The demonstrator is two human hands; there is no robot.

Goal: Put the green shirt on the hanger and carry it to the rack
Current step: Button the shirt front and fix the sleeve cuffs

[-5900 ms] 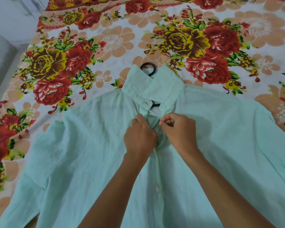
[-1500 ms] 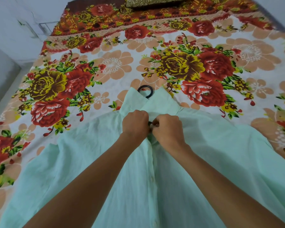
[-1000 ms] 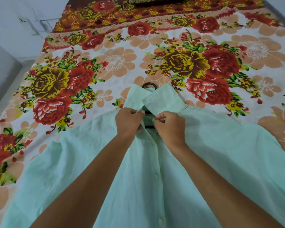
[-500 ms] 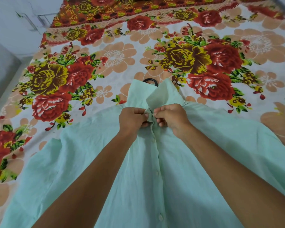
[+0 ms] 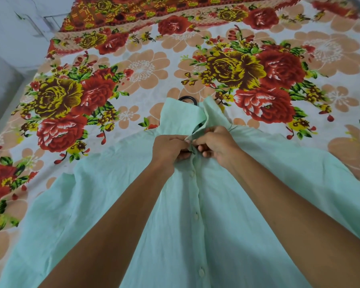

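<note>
The pale green shirt (image 5: 96, 204) lies front up on the bed, sleeves spread, its lower buttons fastened. A black hanger is inside it; only the hook (image 5: 188, 99) shows above the raised collar, plus a dark sliver in the neck opening. My left hand (image 5: 170, 150) pinches the left edge of the placket just below the collar. My right hand (image 5: 218, 143) pinches the right edge, fingertips meeting the left hand's at the top button. Both forearms reach in from the bottom of the frame.
The shirt rests on a bed with a floral sheet (image 5: 141, 69) of red and yellow roses. A white wall and floor (image 5: 6, 65) run along the bed's left side. No rack is in view.
My hands moved up from a lower button to the neck opening below the collar. Over the last second the collar points lifted and spread, then my fingertips closed together on the placket.
</note>
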